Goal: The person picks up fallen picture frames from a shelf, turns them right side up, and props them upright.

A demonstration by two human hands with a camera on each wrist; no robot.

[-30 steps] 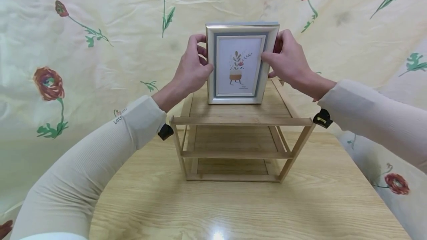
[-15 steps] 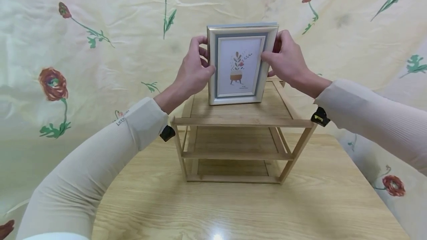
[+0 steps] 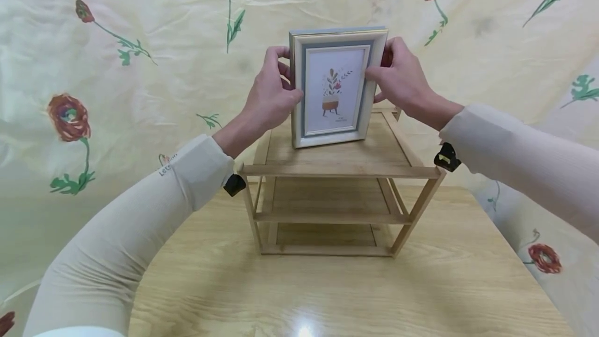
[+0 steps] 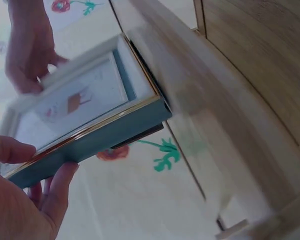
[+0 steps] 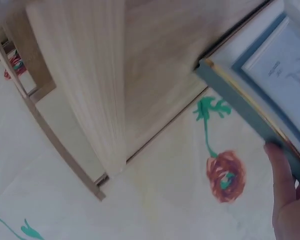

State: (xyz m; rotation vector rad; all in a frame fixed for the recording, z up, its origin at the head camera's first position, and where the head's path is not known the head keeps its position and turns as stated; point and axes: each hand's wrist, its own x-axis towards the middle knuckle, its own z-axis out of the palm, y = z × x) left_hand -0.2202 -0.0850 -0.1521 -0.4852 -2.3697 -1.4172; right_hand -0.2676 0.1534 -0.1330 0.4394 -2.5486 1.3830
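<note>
A picture frame [image 3: 334, 87] with a pale silvery border, blue-grey inner edging and a potted-plant print stands upright at the top shelf of a wooden rack [image 3: 341, 171]. My left hand [image 3: 271, 98] grips its left side, thumb on the front and fingers behind. On the opposite side my right hand [image 3: 404, 77] pinches the frame the same way, thumb over the front border. In the left wrist view the frame's blue-grey side [image 4: 95, 142] shows between thumb and fingers. The right wrist view has the frame's lower corner [image 5: 205, 67] close against the shelf board.
The rack has two lower shelves [image 3: 327, 196] under the top one and stands on a light wood table [image 3: 299, 290]. Behind hangs a cream cloth [image 3: 154, 92] printed with red flowers. Dark wrist straps [image 3: 234, 185] show below both sleeves.
The picture frame has turned slightly, its right side rising and moving back a little with my right hand. Both hands keep their hold, and the rack stays in place.
</note>
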